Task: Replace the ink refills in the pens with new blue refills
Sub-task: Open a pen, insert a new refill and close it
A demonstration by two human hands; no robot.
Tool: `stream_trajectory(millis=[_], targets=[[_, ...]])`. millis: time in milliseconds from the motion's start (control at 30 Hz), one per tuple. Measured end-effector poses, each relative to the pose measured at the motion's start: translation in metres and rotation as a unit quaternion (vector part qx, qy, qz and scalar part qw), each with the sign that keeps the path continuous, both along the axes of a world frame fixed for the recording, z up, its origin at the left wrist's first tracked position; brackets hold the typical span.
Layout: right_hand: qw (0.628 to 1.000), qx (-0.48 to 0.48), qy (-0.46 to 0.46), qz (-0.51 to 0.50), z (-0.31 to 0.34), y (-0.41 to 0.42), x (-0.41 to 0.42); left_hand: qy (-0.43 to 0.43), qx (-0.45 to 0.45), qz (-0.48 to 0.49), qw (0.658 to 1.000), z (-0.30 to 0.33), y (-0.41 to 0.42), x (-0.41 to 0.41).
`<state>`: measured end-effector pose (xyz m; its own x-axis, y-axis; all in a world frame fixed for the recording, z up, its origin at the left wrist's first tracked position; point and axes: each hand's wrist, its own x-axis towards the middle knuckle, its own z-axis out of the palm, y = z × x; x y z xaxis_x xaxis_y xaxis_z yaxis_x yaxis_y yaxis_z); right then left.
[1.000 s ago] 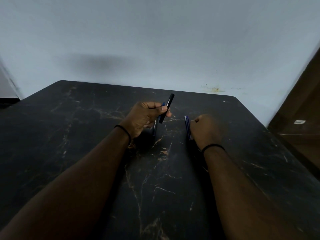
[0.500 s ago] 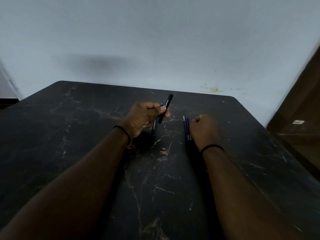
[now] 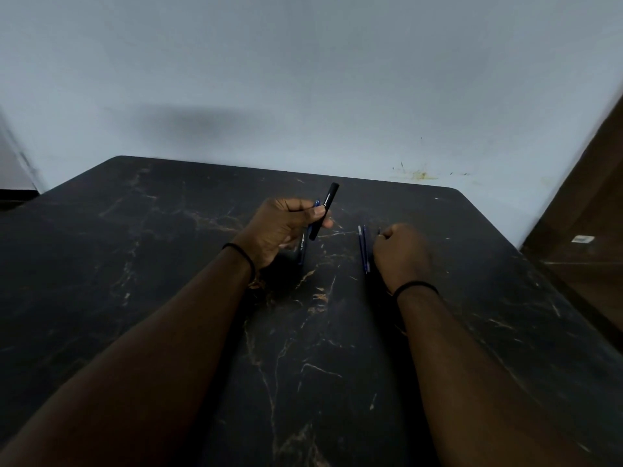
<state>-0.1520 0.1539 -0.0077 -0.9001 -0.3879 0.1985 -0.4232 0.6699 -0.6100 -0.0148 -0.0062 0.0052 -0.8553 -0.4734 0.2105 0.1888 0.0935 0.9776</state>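
Spanning the lower frame, a dark marbled worktop (image 3: 168,264) carries everything. Taking the blue refills (image 3: 363,248) as landmark (two thin rods lying side by side on the worktop): the right hand (image 3: 401,256) sits just right of them, curled into a loose fist, something dark and slim peeking above the knuckles; whether it grips anything, I cannot tell. Left of the refills, the left hand (image 3: 283,230) is raised, fingers (image 3: 318,212) pinched closed around a black pen barrel (image 3: 324,210) tilted up and away. A blue tip shows beside the barrel. Below that hand, another dark pen part (image 3: 302,247), barely legible. Judgement: mid-task, one pen apart, refills on the worktop not yet fitted; insertion and reassembly remain.
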Motion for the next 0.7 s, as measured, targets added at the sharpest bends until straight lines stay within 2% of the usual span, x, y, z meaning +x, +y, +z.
stream_trajectory(millis=[233,433,700], targets=[[0.999,-0.04,0.006,-0.024,0.0021,0.0036,-0.0009,-0.003,-0.006,-0.008,1.0,-0.0014,-0.0026,0.0013],[1.0,0.027,-0.011,0.011,0.0017,-0.0002,0.001,-0.001,-0.008,-0.01,1.0,-0.0014,-0.002,-0.0001],[0.999,0.034,-0.014,0.01,0.0035,-0.0001,0.001,-0.001,-0.001,-0.01,1.0,-0.0008,-0.0013,0.0004]])
